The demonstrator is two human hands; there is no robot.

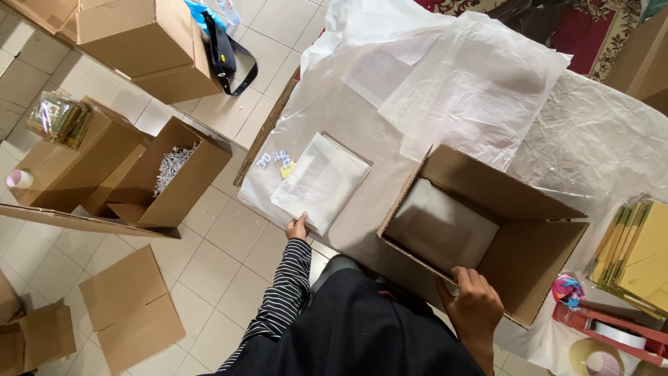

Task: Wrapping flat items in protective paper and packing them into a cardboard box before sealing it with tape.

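Gripping the near corner of a white wrapped bundle point(321, 182), the left hand point(298, 228) is curling its fingers under the edge while the thumb is lying on top, the striped sleeve point(282, 296) trailing back toward the body. The bundle is lying flat on the plastic-covered table point(605, 146), just left of an open cardboard box point(487, 237), with a few small sachets point(277, 160) sitting beside its far corner. The right hand point(474, 303) is resting on the box's near wall, fingers hooking over the rim and pressing together around the cardboard. Inside the box a pale grey sheet point(438, 226) is covering the bottom (what lies under it cannot be told). Loose white tissue sheets point(473, 83) are spreading across the far part of the table. At the right edge, a stack of yellow folded cartons point(637, 254) is lying above a red tape dispenser point(612, 334). Down on the tiled floor to the left, another open box is showing shredded paper point(170, 167), and flat cardboard pieces point(129, 306) are lying nearby.
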